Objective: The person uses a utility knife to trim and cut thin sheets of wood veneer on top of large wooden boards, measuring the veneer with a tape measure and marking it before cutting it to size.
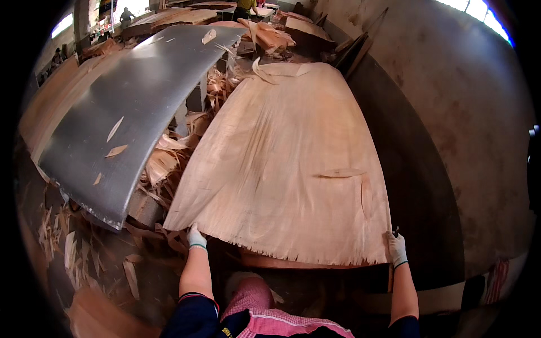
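Note:
A large pale wood veneer sheet (293,146) spreads out in front of me, its near edge ragged and splintered. My left hand (196,236), in a white glove, is closed on the sheet's near left corner. At the near right corner my right hand (397,248), also gloved, grips the same sheet. A small dark object (396,231) pokes up by the right fingers; its kind is too small to tell. On the sheet lie a loose sliver of veneer (341,173) and, at the far end, a curled strip (261,72).
Left of the sheet stands a long table with a grey metal top (135,96), scraps on it. Veneer offcuts (163,160) pile up between them, and shavings (73,248) litter the floor at left. A wall (462,101) runs along the right. A person in yellow (244,9) stands far back.

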{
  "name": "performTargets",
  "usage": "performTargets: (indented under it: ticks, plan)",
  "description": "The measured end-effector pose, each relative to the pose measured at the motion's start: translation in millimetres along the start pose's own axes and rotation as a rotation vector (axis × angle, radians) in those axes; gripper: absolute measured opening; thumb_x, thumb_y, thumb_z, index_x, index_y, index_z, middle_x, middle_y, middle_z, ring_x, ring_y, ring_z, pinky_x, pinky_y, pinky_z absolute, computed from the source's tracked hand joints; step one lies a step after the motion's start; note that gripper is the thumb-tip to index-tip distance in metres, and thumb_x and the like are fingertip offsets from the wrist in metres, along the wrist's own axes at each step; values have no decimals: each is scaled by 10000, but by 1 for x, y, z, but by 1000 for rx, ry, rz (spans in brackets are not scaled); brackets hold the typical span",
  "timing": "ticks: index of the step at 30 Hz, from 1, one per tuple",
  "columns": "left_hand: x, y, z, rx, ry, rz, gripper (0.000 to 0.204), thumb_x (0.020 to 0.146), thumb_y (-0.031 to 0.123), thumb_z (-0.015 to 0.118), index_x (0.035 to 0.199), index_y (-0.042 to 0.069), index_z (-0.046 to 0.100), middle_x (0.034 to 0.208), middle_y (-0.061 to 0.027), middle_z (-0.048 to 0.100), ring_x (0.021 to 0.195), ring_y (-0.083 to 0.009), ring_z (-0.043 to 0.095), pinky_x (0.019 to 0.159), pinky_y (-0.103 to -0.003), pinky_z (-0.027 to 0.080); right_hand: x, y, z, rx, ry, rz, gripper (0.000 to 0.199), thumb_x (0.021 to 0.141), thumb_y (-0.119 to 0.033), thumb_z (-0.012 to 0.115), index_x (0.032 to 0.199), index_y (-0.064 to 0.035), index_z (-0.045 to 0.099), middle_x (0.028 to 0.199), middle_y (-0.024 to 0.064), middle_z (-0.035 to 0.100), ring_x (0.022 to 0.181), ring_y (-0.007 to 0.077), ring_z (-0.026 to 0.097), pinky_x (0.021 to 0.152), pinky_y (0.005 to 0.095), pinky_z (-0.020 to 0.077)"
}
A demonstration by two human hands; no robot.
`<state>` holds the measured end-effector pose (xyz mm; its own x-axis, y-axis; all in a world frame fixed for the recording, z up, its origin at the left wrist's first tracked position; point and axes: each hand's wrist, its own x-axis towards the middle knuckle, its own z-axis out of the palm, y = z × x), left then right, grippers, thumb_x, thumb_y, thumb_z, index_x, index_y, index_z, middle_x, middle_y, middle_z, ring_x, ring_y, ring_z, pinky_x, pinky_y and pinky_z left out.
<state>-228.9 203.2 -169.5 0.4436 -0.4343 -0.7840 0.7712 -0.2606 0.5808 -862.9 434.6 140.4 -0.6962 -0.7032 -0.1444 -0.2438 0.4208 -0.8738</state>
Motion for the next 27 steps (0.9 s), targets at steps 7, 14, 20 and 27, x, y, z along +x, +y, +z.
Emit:
performTargets:
  ticks: [7,14,20,27]
  plan:
    - [-36,-102,82,54,-122,128,312,792,38,649,1093,111,609,971,-36,634,842,-189,605,701,-368,526,91,69,-69,-78,17,-14,148,876,-160,626,784,-46,611,707,-43,557,618,65,483,560,248,415]
    - [-29,-210,118,17,-149,106,273,802,33,627,1069,84,614,975,-48,643,830,-193,618,704,-365,534,173,110,-95,-115,6,112,102,853,-101,645,797,-40,585,681,-20,544,604,77,466,542,253,398]
    - [-69,-260,62,11,-262,142,341,831,26,597,1168,65,560,1103,-84,608,994,-245,600,870,-413,516,171,168,-124,-489,133,-54,115,853,-87,642,819,-6,567,667,-9,529,593,83,445,534,266,391]
    - [-9,-299,35,192,-258,192,579,843,117,649,1372,171,418,1318,-100,506,1178,-287,513,980,-535,434,192,206,-142,-638,157,-88,212,869,-164,673,919,11,566,665,38,510,594,144,429,566,305,409]
